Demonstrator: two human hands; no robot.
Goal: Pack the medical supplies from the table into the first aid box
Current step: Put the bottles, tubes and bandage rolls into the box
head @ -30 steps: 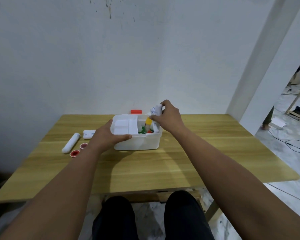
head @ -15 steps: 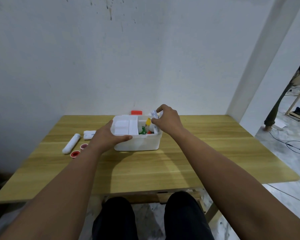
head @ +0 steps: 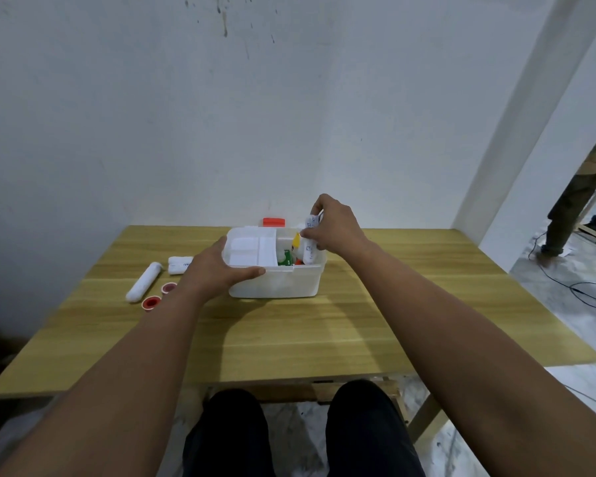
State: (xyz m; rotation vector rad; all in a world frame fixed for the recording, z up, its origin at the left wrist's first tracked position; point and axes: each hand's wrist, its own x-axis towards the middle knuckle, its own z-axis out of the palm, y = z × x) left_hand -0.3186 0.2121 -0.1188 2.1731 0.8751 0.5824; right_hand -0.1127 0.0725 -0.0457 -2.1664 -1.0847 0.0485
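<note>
Right hand (head: 336,228) is gripping a white packet (head: 309,243), feeding it into the box (head: 276,285); left hand (head: 217,270) is clasping the rim; next, the bandage roll (head: 143,282) on the desk (head: 324,339)

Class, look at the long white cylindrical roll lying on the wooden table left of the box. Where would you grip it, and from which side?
Probably grip the long white cylindrical roll around its middle, coming down from above. It lies flat on the wooden table, its long axis running diagonally, so fingers can close across its narrow width. The two small red-centred round caps lie close on its right, so keep the fingers clear of them.
</note>
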